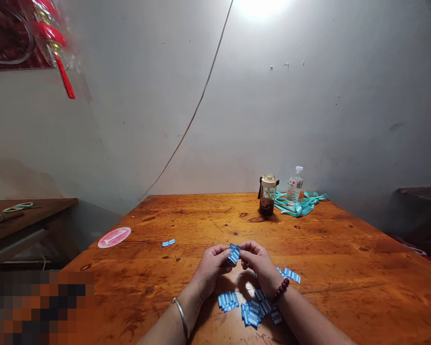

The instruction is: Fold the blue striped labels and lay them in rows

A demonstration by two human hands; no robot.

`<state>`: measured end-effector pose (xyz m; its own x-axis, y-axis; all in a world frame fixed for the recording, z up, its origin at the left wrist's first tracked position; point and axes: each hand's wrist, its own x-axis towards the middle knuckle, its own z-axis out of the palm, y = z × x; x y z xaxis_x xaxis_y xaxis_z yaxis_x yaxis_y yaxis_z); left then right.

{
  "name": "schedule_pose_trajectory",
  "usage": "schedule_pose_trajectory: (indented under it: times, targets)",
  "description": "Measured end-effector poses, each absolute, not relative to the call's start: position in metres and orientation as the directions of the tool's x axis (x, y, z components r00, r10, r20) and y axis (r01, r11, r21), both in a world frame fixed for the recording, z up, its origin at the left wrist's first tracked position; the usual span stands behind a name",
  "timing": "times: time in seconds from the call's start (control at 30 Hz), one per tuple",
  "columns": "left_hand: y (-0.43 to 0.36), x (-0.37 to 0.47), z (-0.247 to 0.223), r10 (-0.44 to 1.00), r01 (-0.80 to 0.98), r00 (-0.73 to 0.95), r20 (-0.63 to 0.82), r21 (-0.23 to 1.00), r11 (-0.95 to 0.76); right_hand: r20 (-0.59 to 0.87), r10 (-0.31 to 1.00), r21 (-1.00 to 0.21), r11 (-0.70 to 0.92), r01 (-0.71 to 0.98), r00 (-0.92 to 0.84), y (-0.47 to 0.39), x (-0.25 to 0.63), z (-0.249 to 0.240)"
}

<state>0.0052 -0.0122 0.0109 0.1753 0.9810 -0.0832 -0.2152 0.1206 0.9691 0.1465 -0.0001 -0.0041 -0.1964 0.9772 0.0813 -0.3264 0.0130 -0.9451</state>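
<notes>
Between both hands, near the table's front middle, are a few small blue-and-white striped cards. My left hand pinches them from the left, and my right hand grips their right edge with thumb and fingertips. Below my left hand lies a fanned group of similar cards. A larger loose pile spreads beneath my right wrist. More cards lie to the right of my right hand. One small overlapping set rests farther off at the left.
On the wooden table, a jar with dark contents, a water bottle and turquoise ribbon stand or lie at the back right. A round pink sticker is at the left edge. Another table stands left.
</notes>
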Motion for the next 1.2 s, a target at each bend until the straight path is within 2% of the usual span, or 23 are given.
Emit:
schedule_pose_trajectory:
  times: [0.17, 0.27, 0.57, 0.8, 0.93, 1.2]
  targets:
    - [-0.013, 0.006, 0.010, 0.974, -0.218, 0.205, -0.093, 0.966, 0.138, 0.240, 0.965, -0.969, 0.230, -0.094, -0.108, -0.006, 0.143, 0.000]
    - [-0.014, 0.007, 0.010, 0.960, -0.258, 0.267, -0.089, 0.953, 0.160, 0.290, 0.953, -0.956, 0.293, 0.016, -0.088, -0.008, 0.141, 0.000]
    - [-0.016, 0.007, 0.013, 0.943, -0.272, 0.324, -0.076, 0.947, 0.170, 0.228, 0.966, -0.973, 0.232, 0.021, -0.119, -0.006, 0.143, -0.003]
    - [-0.016, 0.004, 0.010, 0.876, -0.389, 0.429, -0.220, 0.830, 0.399, 0.345, 0.938, -0.934, 0.346, 0.088, -0.036, -0.011, 0.144, 0.005]
    - [-0.017, 0.004, 0.010, 0.803, -0.398, 0.551, -0.228, 0.774, 0.493, 0.371, 0.928, -0.920, 0.372, 0.123, -0.036, -0.014, 0.142, 0.006]
    - [-0.018, 0.003, 0.010, 0.846, -0.361, 0.482, -0.228, 0.828, 0.429, 0.442, 0.889, -0.867, 0.457, 0.197, -0.115, -0.016, 0.140, 0.002]
